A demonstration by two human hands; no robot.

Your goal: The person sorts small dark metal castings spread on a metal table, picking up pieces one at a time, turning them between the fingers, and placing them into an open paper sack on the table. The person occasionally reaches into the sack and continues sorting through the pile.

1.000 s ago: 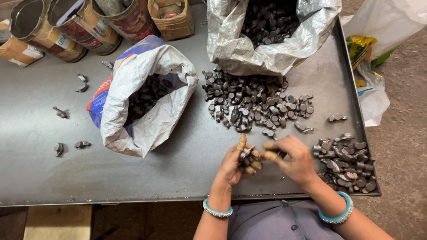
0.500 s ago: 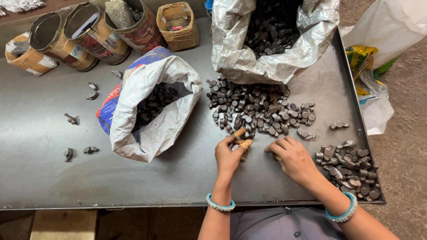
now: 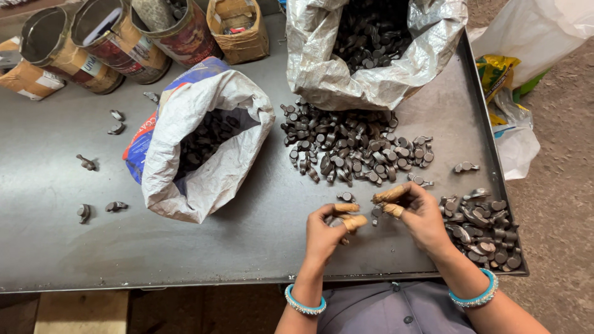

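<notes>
My left hand [image 3: 327, 234] is curled near the tray's front edge, with tan covers on its fingertips and small dark metal parts held in the fingers. Just to its right, my right hand [image 3: 422, 218] wears the same tan covers and pinches a dark metal part [image 3: 377, 211] between thumb and finger. A loose heap of the same parts [image 3: 359, 148] lies just beyond both hands. A second pile of parts [image 3: 486, 232] sits by my right wrist at the tray's right corner.
A white woven sack [image 3: 185, 179] holding parts lies open at left of centre. A grey plastic sack [image 3: 371, 80] full of parts stands at the back. Tin cans [image 3: 93, 55] and a small cardboard box [image 3: 240, 34] line the back left. Single parts [image 3: 86, 162] lie scattered left. The metal tray's edge [image 3: 185, 281] runs along the front.
The two hands, pressed together a second ago, came apart over the parts and are now close again, fingers working small parts. The view has shifted slightly.
</notes>
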